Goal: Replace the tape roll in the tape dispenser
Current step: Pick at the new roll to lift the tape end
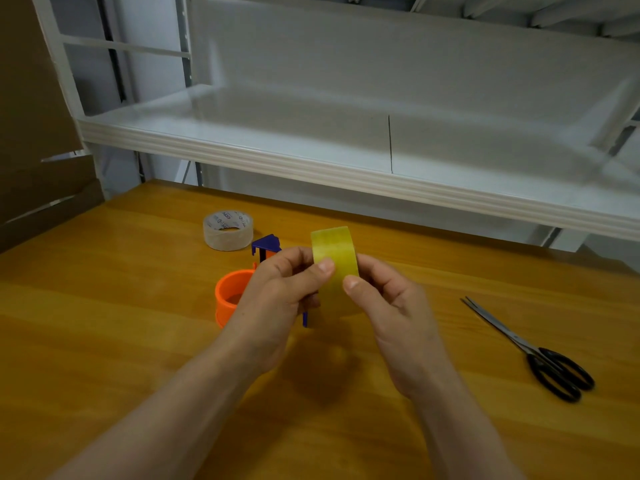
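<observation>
A yellowish tape roll (333,249) is held upright on edge above the table, between both hands. My left hand (277,299) grips its left side, thumb pressed on the outer face. My right hand (391,306) grips the right side, thumb tip also on the face. Behind my left hand stands the tape dispenser (232,296), with an orange round drum and blue parts, partly hidden. A second, clear tape roll (227,230) with printed core lies flat farther back on the table.
Black-handled scissors (540,355) lie at the right on the wooden table (104,323). A white metal shelf (346,174) overhangs the table's far edge. Cardboard (34,133) stands at the left.
</observation>
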### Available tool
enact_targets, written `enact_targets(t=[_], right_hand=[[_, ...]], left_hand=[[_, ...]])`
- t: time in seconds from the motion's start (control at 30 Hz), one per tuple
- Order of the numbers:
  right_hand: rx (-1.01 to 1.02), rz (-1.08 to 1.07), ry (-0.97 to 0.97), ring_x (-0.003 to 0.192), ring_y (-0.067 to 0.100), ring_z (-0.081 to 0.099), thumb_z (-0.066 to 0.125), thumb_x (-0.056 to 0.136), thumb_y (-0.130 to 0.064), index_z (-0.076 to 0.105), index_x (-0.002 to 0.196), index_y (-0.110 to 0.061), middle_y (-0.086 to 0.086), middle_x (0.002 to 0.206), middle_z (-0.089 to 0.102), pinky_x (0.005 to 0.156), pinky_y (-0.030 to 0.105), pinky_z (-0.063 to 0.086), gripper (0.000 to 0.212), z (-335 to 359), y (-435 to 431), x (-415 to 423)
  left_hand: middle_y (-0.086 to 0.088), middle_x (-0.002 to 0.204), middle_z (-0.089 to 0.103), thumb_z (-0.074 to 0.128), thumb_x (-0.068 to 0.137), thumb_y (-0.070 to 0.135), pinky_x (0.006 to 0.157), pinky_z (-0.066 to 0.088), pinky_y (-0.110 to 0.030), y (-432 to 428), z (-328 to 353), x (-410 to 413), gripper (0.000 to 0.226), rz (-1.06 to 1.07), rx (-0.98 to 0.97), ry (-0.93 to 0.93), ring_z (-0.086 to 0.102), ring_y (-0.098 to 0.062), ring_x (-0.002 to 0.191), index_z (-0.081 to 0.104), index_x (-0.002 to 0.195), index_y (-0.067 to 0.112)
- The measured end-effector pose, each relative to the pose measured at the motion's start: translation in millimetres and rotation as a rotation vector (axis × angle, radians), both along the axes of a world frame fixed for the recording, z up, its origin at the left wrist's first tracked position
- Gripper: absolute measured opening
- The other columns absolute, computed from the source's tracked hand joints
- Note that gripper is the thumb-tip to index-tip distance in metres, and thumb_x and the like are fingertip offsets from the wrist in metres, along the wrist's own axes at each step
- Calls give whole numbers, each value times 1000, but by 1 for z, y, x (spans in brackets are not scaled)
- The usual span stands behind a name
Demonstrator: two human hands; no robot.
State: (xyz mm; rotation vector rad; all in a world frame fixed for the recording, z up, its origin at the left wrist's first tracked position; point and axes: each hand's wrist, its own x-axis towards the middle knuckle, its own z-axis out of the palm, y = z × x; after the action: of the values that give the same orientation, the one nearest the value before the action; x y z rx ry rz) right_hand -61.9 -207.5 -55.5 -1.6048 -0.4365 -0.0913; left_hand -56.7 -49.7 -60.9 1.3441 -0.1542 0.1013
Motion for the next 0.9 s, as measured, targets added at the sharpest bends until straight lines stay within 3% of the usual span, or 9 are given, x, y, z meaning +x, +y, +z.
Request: enact_targets(t=[0.1, 0.23, 0.37, 0.5, 0.7, 0.8, 0.87, 0.9], right_hand=[[26, -34, -1, 104, 5, 70, 57, 100, -14, 73, 117, -27, -8, 110, 77, 83, 18, 54, 27, 0, 1, 1], [83, -69, 25, 86, -5, 69, 55, 100, -12, 75, 103, -31, -14, 93, 78, 70, 9, 50, 28, 1, 0, 1], [134, -92, 71, 86, 2, 69, 54, 101, -15, 76, 105, -26, -7, 93, 78, 70, 17, 52, 25, -1, -1, 3], [157, -91, 100, 91, 7, 71, 54, 101, -17, 76, 109, -25, -1, 99, 78, 70, 20, 53, 25, -2, -1, 5], [75, -68, 67, 107, 10, 71, 54, 102, -16, 72, 120, -31, -7, 112, 77, 86, 30, 57, 30, -2, 4, 4], [31, -48, 50, 101, 8, 72, 54, 101, -13, 71, 123, -28, -9, 110, 77, 80, 24, 58, 31, -2, 5, 2], [26, -43, 58, 101, 13, 73, 55, 101, -15, 70, 124, -29, -5, 110, 78, 81, 28, 60, 30, -3, 6, 2], [36, -44, 66, 101, 15, 73, 55, 102, -16, 70, 125, -28, -2, 110, 78, 81, 30, 60, 30, -4, 6, 2]], left_hand=[[-16, 112, 72, 68, 83, 26, 97, 49, -64, -2, 0, -3, 25, -22, 55, -60, 65, -40, 110, 73, 107, 20], [0, 112, 74, 68, 83, 23, 90, 59, -43, -8, -1, -6, 36, -38, 211, -150, 70, -17, 106, 64, 118, 24], [6, 106, 71, 69, 90, 16, 77, 54, -26, -10, -3, -7, 31, -39, 347, -193, 68, -6, 98, 62, 119, 25], [-3, 106, 71, 67, 93, 14, 79, 55, -30, -9, -6, -7, 25, -24, 310, -184, 69, -16, 99, 65, 116, 22], [-12, 107, 73, 67, 91, 23, 87, 57, -45, -8, -6, -4, 17, 11, 131, -101, 70, -28, 100, 72, 107, 24], [-19, 100, 73, 72, 86, 27, 79, 55, -41, -6, -3, -1, 18, 11, -29, 0, 67, -30, 89, 75, 101, 17], [-16, 91, 75, 70, 82, 31, 68, 58, -32, -5, 1, -2, 27, 14, -106, 30, 70, -25, 79, 72, 99, 10], [-20, 92, 74, 70, 82, 34, 68, 60, -36, -5, 1, -2, 31, 26, -91, 16, 70, -29, 78, 71, 100, 8]])
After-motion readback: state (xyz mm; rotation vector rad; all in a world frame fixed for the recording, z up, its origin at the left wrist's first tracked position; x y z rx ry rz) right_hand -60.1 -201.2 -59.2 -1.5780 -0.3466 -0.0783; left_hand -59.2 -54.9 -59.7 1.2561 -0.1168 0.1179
